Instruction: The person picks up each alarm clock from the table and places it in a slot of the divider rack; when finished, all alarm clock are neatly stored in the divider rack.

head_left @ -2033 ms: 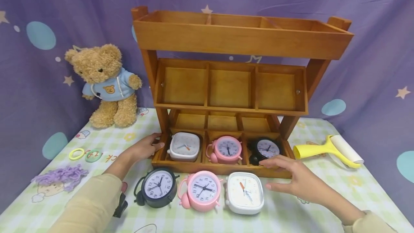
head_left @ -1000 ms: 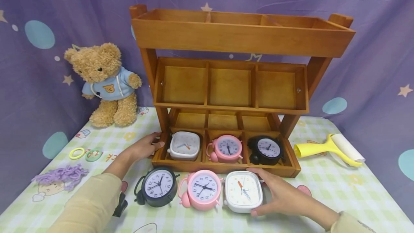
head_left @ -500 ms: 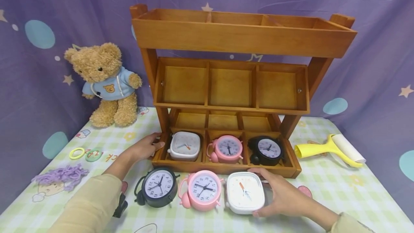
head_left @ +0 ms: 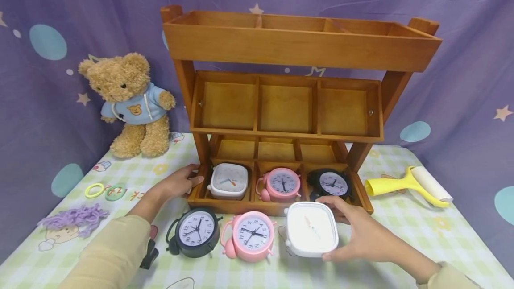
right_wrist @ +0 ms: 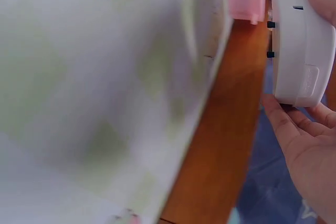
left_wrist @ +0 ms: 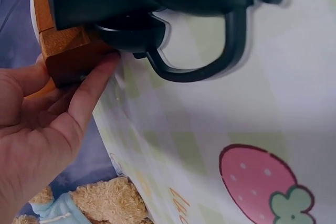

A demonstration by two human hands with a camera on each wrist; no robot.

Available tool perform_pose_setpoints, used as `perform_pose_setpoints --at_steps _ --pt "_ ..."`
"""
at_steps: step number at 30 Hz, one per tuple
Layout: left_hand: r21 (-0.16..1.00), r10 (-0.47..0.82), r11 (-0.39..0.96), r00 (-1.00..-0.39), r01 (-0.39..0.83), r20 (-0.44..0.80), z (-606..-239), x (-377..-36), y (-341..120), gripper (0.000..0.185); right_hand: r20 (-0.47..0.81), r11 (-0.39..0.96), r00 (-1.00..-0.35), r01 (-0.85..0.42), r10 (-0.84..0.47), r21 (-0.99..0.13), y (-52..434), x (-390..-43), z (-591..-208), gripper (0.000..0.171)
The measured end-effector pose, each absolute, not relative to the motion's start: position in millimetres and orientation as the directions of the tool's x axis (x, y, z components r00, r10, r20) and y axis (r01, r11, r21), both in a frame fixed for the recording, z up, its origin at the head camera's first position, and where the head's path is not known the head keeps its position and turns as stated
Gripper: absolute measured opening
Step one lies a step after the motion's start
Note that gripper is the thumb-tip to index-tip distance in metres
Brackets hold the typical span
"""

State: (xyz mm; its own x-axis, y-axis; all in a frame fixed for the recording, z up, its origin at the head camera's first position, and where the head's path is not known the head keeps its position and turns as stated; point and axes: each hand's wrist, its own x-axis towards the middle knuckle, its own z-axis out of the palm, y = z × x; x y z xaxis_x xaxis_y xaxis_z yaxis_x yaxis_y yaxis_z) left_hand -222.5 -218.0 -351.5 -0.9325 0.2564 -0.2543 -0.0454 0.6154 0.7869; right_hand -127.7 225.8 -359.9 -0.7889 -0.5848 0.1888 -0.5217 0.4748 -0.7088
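Note:
In the head view my right hand (head_left: 363, 231) grips a white square alarm clock (head_left: 312, 229) by its right side, thumb at the lower corner and fingers at the upper one. The right wrist view has the clock (right_wrist: 299, 43) edge-on, lifted above the tablecloth. My left hand (head_left: 179, 183) holds the left end of a wooden tiered rack (head_left: 297, 50); in the left wrist view its thumb and fingers lie round the rack's corner (left_wrist: 65, 51). A black alarm clock (head_left: 197, 232) and a pink alarm clock (head_left: 254, 237) stand in front of the rack.
The rack's bottom tray carries a white clock (head_left: 229, 181), a pink clock (head_left: 283, 184) and a black clock (head_left: 334, 185). A teddy bear (head_left: 134, 106) sits back left. Two rings (head_left: 95, 190) lie left, and a yellow-handled lint roller (head_left: 409, 186) lies right.
My right hand came in from the right, closed on the white alarm clock, and has raised it off the tablecloth, slightly right and tilted. The left hand stays at the rack's end.

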Motion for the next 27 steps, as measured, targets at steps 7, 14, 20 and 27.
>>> perform_pose_setpoints --at_steps 7,14,20,27 --pt "0.795 0.252 0.603 -0.93 -0.067 -0.269 -351.6 -224.3 -220.6 0.054 0.249 0.519 -0.775 -0.588 -0.58 -0.621 222.4 -131.2 -330.3 0.097" --pt "0.803 0.249 0.59 -0.927 -0.083 -0.279 -352.9 -225.3 -220.9 0.054 0.314 0.511 -0.752 -0.636 -0.58 -0.578 213.6 -138.4 -302.4 0.097" --pt "0.822 0.26 0.563 -0.926 -0.084 -0.273 -352.7 -224.7 -222.4 0.054 0.41 0.447 -0.708 -0.691 -0.575 -0.568 192.4 -148.6 -281.4 0.1" --pt "0.835 0.261 0.544 -0.927 -0.088 -0.268 -353.2 -224.8 -223.4 0.054 0.428 0.496 -0.711 -0.699 -0.558 -0.516 161.6 -159.4 -259.2 0.105"
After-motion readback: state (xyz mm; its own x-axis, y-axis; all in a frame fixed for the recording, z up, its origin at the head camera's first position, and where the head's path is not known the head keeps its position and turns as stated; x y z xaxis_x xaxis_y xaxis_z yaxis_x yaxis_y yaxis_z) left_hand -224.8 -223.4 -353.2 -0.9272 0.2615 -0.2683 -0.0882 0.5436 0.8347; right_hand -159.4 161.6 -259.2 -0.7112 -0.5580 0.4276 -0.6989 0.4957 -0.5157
